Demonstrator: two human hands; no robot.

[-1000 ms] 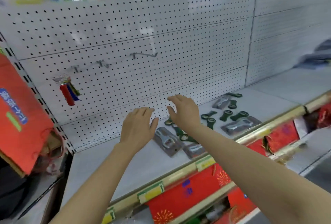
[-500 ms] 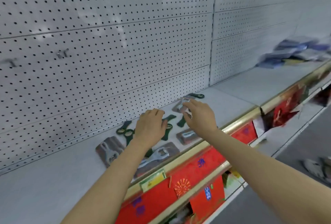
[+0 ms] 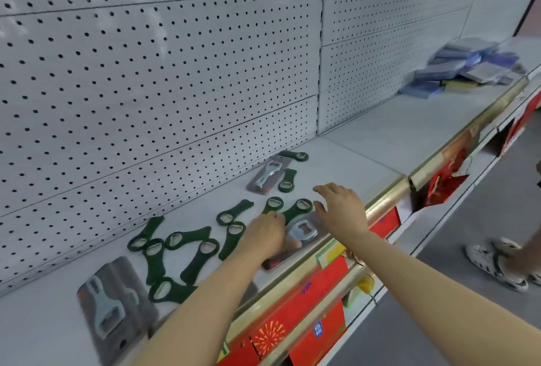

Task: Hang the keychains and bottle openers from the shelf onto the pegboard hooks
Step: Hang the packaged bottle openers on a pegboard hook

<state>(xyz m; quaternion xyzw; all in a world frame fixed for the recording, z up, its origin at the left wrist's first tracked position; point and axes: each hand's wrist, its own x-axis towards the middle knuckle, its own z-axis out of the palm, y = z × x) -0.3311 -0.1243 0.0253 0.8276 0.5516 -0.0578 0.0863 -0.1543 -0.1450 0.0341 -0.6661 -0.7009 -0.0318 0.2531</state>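
Nothing hung in view — green bottle openers (image 3: 193, 251) still on shelf (image 3: 360, 143); left hand (image 3: 265, 238) fingers down on them, grip unclear; right hand (image 3: 341, 210) open.

left hand (image 3: 265, 237) covers part of the clear-packaged silver bottle opener (image 3: 304, 231); blurry bluish flat packs (image 3: 462, 70) at 2 o'clock are unreadable.

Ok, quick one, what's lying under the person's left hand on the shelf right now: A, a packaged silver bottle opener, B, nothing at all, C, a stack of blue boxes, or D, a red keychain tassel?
A: the left hand rests on a packaged silver bottle opener near the front edge of the shelf, green bottle openers scattered beside it.
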